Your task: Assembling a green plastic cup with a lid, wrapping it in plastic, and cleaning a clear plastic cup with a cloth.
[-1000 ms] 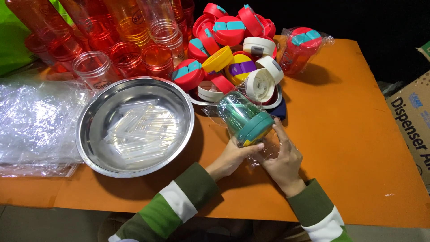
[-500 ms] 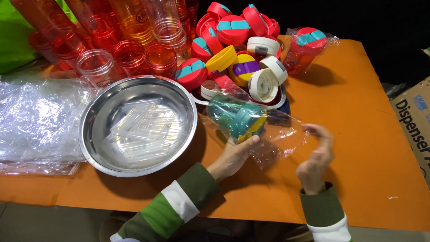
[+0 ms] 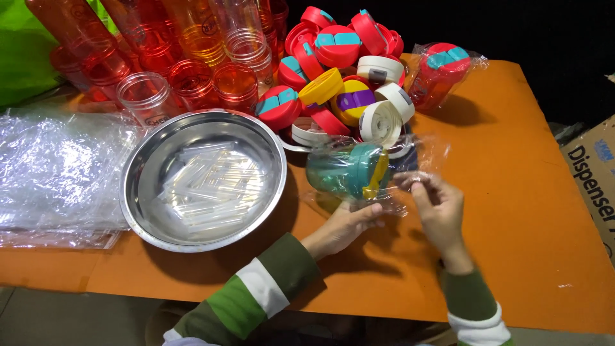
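Left hand comes up from below, fingers curled under a teal bottle with a yellow-green lid, holding it on its side above the orange tabletop. The bottle sits inside a clear plastic bag, near the middle of the scene, just right of the steel bowl.

Right hand is to the right of the bottle, fingers pinched narrow on the open edge of that same bag. The film is drawn out between the two hands.

Steel bowl at left-centre, resting on the tabletop; a heap of clear plastic straws lies in it.

Far side, behind the bottle: a pile of loose lids, mostly red with teal flaps, some white, one yellow, one yellow with purple. Just right of the pile lies a red bottle already wrapped in clear film.

Far left: a row of empty transparent bottles in red and orange tints, mouths toward the bowl.

Left edge: a flat stack of clear bags on the tabletop, touching the bowl's rim.

Right edge: a corner of a cardboard box, off the tabletop.

Both sleeves striped green and white.
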